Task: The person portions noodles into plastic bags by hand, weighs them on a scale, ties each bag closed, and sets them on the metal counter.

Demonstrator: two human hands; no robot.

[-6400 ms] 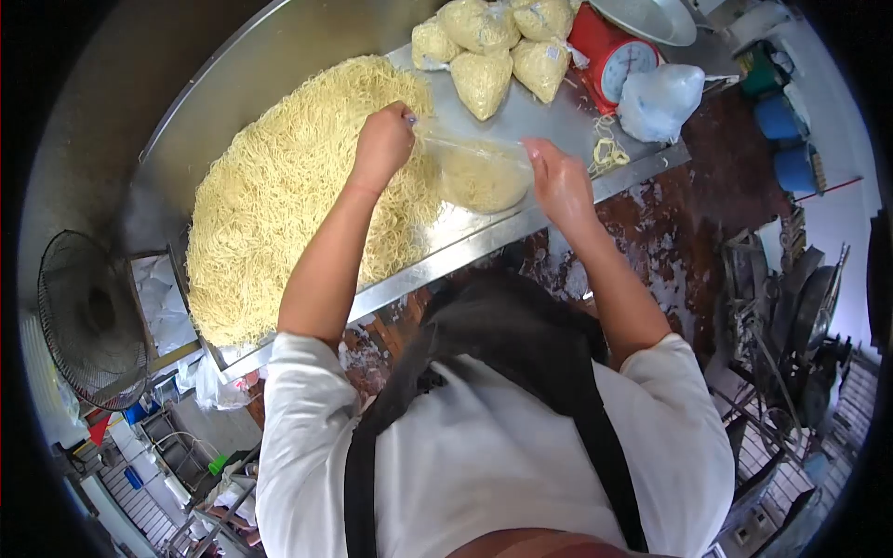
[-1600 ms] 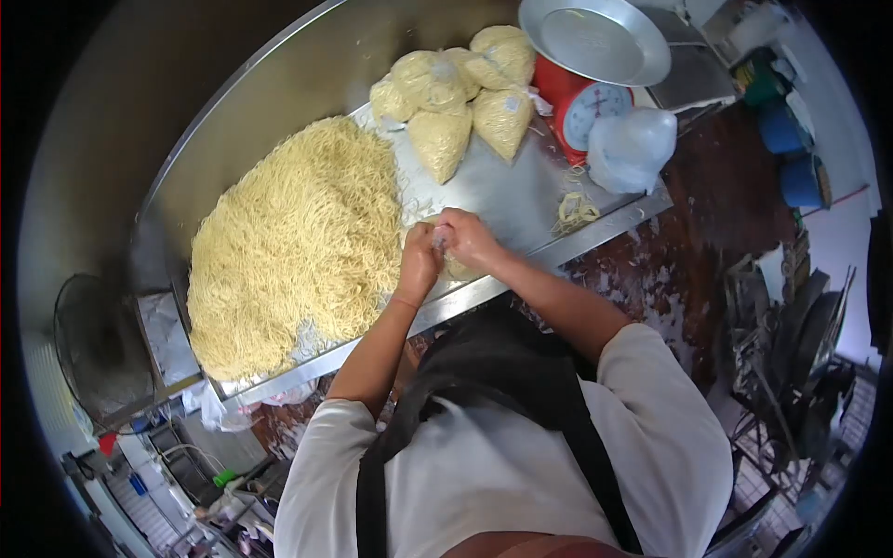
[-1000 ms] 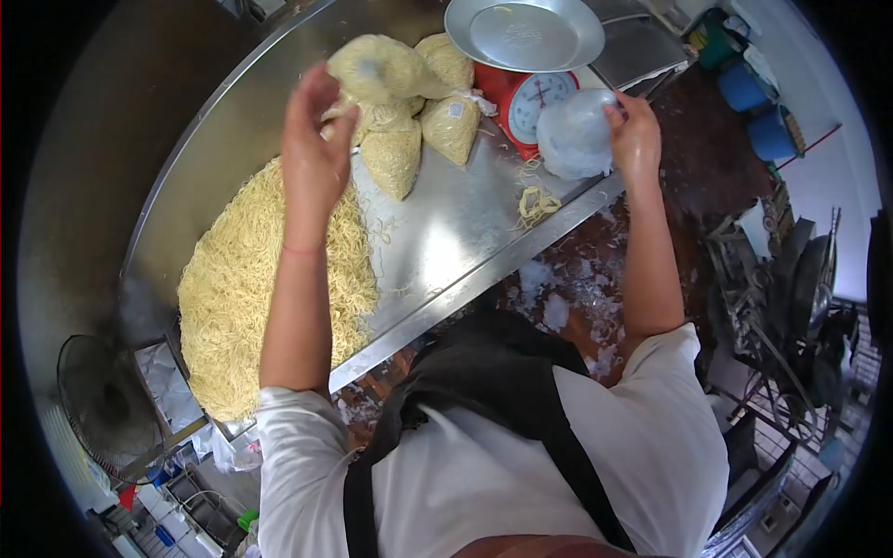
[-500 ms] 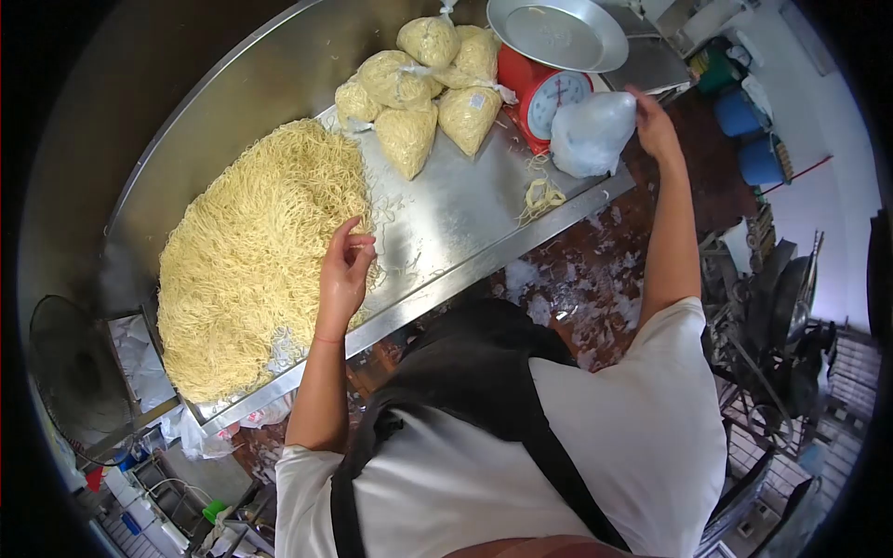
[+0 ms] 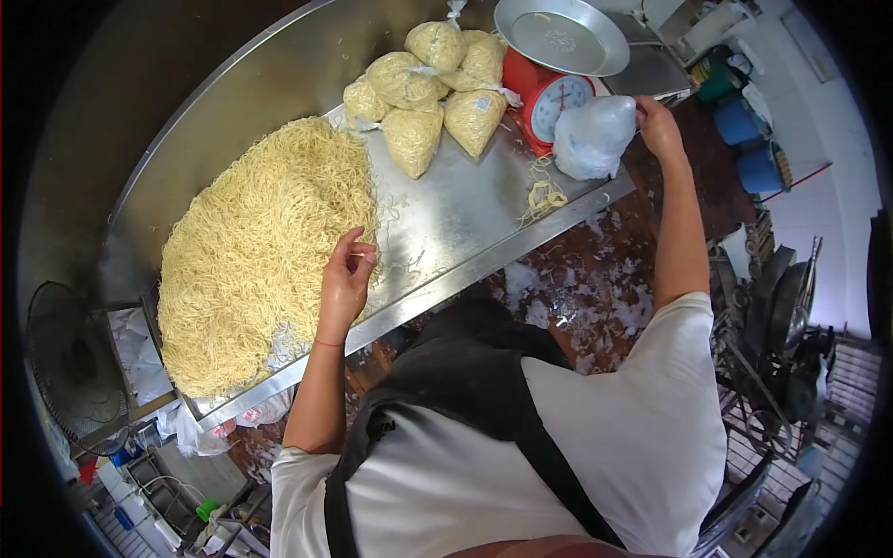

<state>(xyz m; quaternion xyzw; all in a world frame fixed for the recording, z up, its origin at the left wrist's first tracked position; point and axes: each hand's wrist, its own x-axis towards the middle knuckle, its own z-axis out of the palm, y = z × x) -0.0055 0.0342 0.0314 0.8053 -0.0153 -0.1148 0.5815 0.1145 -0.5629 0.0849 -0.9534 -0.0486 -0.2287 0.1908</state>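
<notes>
My right hand [image 5: 659,128] is at the right edge of a stack of clear plastic bags [image 5: 593,139], fingers bent and pinching the bag edge. The bags stand beside a red dial scale [image 5: 539,98], which carries a round metal pan [image 5: 562,39]. My left hand [image 5: 347,279] hovers at the right side of a big heap of yellow noodles [image 5: 251,251]. Its fingers are loosely curled and apart, with nothing visible between them. Several filled, tied bags of noodles [image 5: 412,139] sit at the back of the metal table [image 5: 437,223].
Loose noodle strands [image 5: 542,197] lie near the table's front lip. White scraps litter the brown floor [image 5: 595,288] below. To the right is a rack of dark pans [image 5: 781,325]; blue buckets [image 5: 758,167] stand behind. A round fan [image 5: 79,367] is at the left.
My right hand has lowered slightly and its fingers have bent in at the bag edge. My left hand stays nearly in place. The view has shifted a little.
</notes>
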